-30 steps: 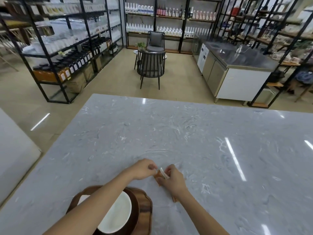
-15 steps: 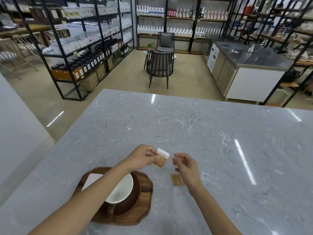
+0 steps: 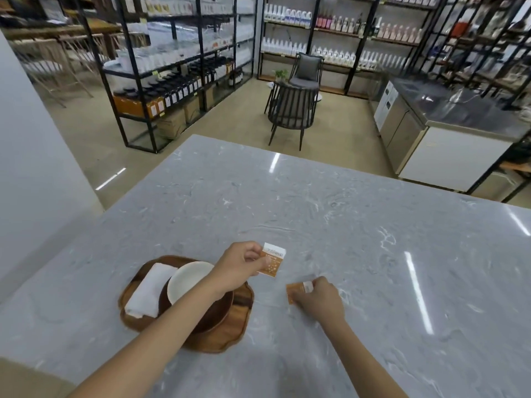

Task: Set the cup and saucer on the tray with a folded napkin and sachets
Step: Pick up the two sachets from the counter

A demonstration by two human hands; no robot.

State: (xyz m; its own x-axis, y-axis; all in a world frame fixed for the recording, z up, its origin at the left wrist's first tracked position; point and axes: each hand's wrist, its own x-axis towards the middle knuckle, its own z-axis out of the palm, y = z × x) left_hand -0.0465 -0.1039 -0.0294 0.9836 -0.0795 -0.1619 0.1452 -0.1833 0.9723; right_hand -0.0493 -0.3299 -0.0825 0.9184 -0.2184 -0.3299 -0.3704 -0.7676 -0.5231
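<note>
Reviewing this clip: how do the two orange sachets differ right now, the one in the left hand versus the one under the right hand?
The sachet in the left hand is lifted off the marble table, pinched by the left hand; the sachet by the right hand lies flat on the table, the right hand gripping its end. The lifted one shows its full face and white strip; the other is partly covered by fingers. Both are orange and neither is on the tray yet.

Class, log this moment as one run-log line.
left hand: holds sachet | right hand: on second sachet, countertop | tray: napkin, cup
</note>
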